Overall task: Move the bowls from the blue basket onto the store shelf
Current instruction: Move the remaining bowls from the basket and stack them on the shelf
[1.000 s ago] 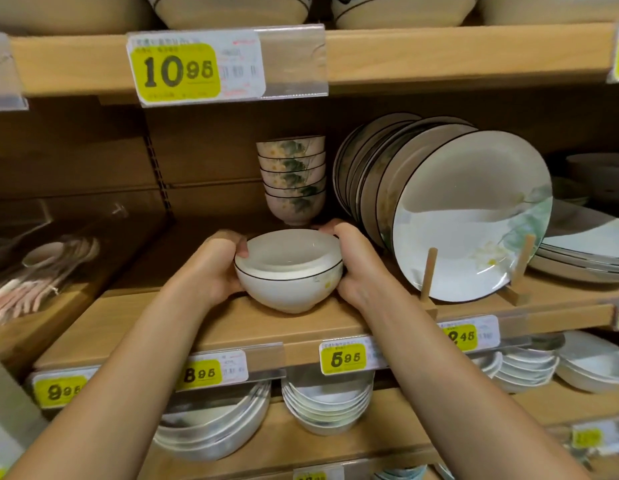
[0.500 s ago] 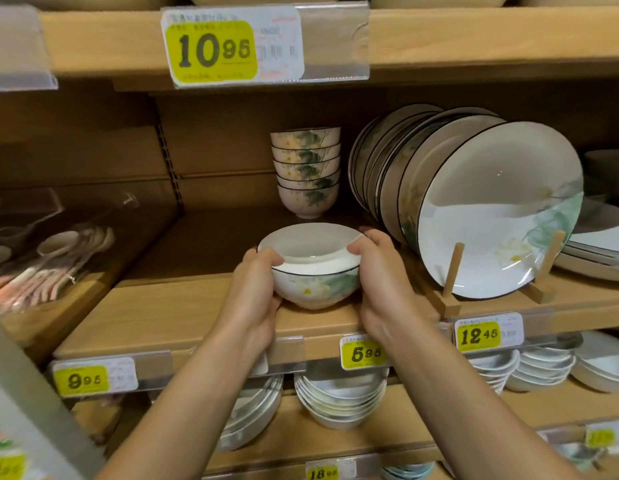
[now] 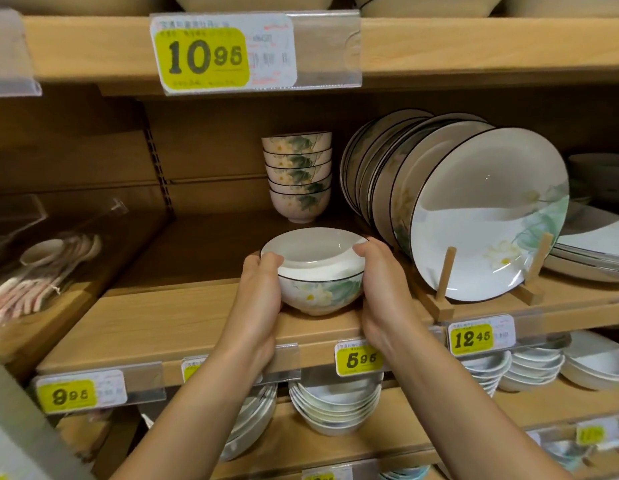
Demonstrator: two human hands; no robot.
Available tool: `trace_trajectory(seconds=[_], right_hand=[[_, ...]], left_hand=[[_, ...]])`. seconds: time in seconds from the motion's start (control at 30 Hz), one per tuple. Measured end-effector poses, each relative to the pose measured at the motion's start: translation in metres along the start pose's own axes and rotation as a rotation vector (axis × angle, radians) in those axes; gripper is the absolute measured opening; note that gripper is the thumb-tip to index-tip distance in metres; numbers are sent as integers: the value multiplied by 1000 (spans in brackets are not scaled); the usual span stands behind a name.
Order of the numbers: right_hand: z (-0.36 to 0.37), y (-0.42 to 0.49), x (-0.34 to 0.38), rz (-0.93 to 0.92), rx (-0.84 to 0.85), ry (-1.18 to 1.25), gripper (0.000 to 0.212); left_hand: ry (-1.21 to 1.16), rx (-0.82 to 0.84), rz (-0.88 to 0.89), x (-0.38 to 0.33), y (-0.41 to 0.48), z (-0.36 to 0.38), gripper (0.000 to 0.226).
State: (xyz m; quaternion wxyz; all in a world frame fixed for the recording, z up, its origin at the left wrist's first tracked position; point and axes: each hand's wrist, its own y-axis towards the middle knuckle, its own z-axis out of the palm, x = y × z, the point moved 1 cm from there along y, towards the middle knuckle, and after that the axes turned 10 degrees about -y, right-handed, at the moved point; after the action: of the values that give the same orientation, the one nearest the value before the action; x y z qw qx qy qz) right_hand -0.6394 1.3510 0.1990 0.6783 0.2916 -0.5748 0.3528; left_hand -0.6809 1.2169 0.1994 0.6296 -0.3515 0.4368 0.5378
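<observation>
Gripping a white lotus-patterned bowl (image 3: 318, 289) from both sides, the left hand (image 3: 259, 296) and right hand (image 3: 387, 292) curl round its wall, with thumbs hooked over the black-lined rim. The bowl stands upright near the front edge of the wooden store shelf (image 3: 162, 327), its foot seemingly touching the board. Behind it, farther back on the same shelf, stands a stack of five matching bowls (image 3: 297, 178). Just to its right, matching plates (image 3: 481, 209) lean on edge in a wooden rack (image 3: 445, 289). A yellow 5.95 price tag (image 3: 360, 360) hangs below.
</observation>
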Motion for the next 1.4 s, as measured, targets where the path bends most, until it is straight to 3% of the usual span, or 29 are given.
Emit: trace_trajectory(seconds=[0.1,0.23,0.37,0.47,0.63,0.73,0.87,1.17,1.4], right_hand=[[3,0,-1,8,-18,3,37],[2,1,2,16,-28,42,21],[-1,0,2,8,6,27,43],[-4,-2,2,-10,60,-4,46],[-20,-18,1,-58,170,-95,56],[-31,-37,-4,-110,214,-176,64],[-33,-40,-8,-149,244,-159,67],[-9,7,8,-84,111,-259,53],[23,52,12,180,-7,-81,52]], left_hand=[[40,-1,64,3,-1,-2,22],[79,-1,99,4,-3,3,35],[112,-23,126,4,-4,5,35],[124,-32,147,4,-7,3,36],[55,-99,172,5,-22,-2,70],[-40,-196,224,15,-44,-6,60],[-129,-187,230,21,-56,3,26],[-94,-129,95,3,-11,22,25],[-129,-214,-52,-14,45,28,30]])
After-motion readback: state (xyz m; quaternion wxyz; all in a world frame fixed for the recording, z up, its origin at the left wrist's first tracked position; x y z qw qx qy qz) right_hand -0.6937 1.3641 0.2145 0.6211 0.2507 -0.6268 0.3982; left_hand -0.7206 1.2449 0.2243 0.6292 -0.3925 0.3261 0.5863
